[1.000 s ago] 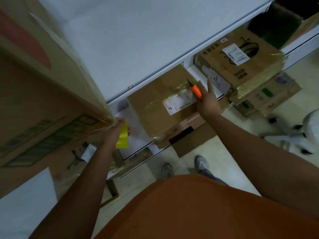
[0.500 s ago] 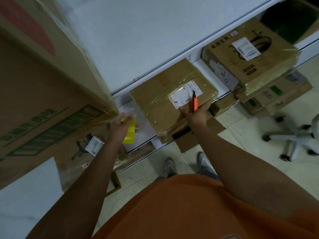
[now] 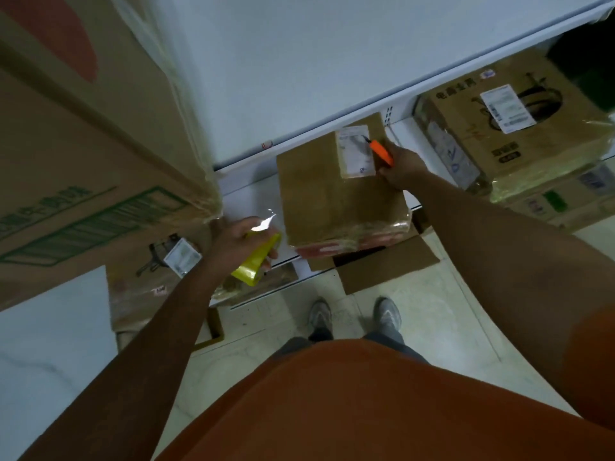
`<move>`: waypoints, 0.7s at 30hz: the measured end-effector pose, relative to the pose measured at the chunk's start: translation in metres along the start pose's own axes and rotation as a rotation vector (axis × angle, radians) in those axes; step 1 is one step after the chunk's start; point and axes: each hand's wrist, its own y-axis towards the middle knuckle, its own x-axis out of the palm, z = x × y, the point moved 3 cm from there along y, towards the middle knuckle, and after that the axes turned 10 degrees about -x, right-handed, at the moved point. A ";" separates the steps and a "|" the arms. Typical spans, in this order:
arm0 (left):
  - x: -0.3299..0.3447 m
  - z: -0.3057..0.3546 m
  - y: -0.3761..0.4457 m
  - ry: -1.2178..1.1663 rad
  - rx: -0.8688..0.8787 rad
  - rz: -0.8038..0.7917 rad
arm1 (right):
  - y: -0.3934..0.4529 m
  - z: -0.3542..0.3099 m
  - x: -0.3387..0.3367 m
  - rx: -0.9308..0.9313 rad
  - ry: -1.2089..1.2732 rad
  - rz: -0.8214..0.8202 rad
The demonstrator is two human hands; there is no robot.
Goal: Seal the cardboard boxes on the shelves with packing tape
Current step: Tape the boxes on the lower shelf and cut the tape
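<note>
Right hand (image 3: 399,164) grips cutter (image 3: 381,151) (blade tip blurred) over box (image 3: 319,194).

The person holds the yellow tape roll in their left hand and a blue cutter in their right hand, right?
Not quite. The cutter in the right hand is orange, not blue, as the head view shows. The left hand does hold the yellow tape roll.

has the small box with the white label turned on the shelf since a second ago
Yes. The small box has rotated against the white shelf edge: its label now stands upright near that edge, and the right hand grips the orange cutter beside it.
</note>
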 end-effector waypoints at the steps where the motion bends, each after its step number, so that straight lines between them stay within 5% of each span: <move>1: 0.007 0.001 0.000 0.003 0.006 -0.052 | 0.003 -0.010 0.001 -0.070 -0.016 -0.021; 6: 0.038 0.014 0.001 0.035 0.013 -0.202 | -0.023 -0.062 -0.007 -0.204 0.262 0.130; 11: 0.057 0.028 0.011 0.117 0.083 -0.250 | -0.102 -0.083 0.023 -0.121 0.548 -0.170; 14: 0.061 0.031 0.015 0.155 0.105 -0.278 | -0.120 -0.085 0.033 -0.110 0.697 -0.069; 21: 0.076 0.031 0.010 0.383 0.265 -0.273 | -0.123 -0.079 0.024 -0.174 0.314 0.019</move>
